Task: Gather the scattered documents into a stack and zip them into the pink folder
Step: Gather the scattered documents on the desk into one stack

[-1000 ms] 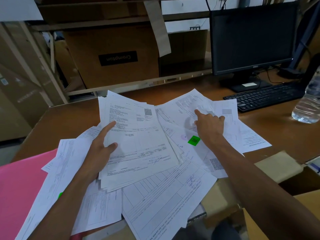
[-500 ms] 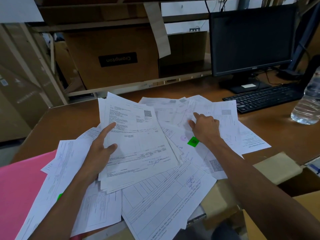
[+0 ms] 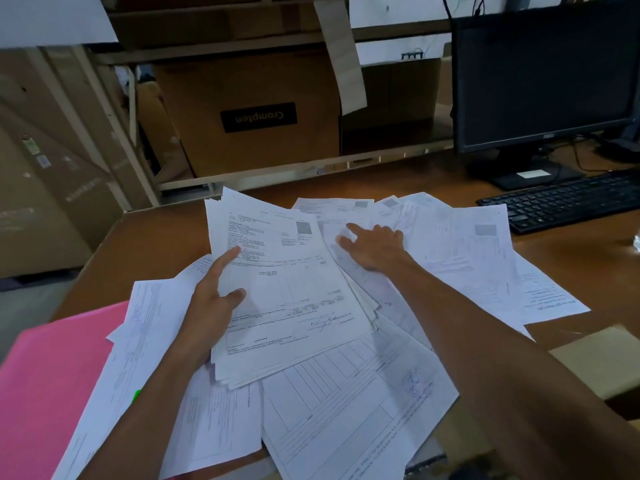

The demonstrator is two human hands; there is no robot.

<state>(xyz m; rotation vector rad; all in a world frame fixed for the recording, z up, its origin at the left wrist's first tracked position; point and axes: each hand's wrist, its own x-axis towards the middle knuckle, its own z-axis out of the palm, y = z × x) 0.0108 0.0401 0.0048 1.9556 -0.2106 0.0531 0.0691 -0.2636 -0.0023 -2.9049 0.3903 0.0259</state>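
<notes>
White printed documents lie scattered over the brown desk (image 3: 166, 233). My left hand (image 3: 214, 296) grips a gathered stack of sheets (image 3: 294, 299) by its left edge, thumb on top. My right hand (image 3: 375, 245) lies flat, fingers spread, on loose sheets (image 3: 460, 258) to the right of the stack, pressing them down. More loose pages (image 3: 346, 410) spread toward the near edge, partly under the stack. The pink folder (image 3: 52, 386) lies at the near left, its right side covered by papers; its zip is hidden.
A black monitor (image 3: 543, 71) and a black keyboard (image 3: 568, 199) stand at the back right. A brown cardboard box (image 3: 249, 116) sits on the shelf behind the desk. Beige cardboard (image 3: 595, 358) lies at the near right edge.
My right hand has slid left across the loose sheets, dragging them toward the stack and covering the green sticker. The left hand still holds the stack in place.
</notes>
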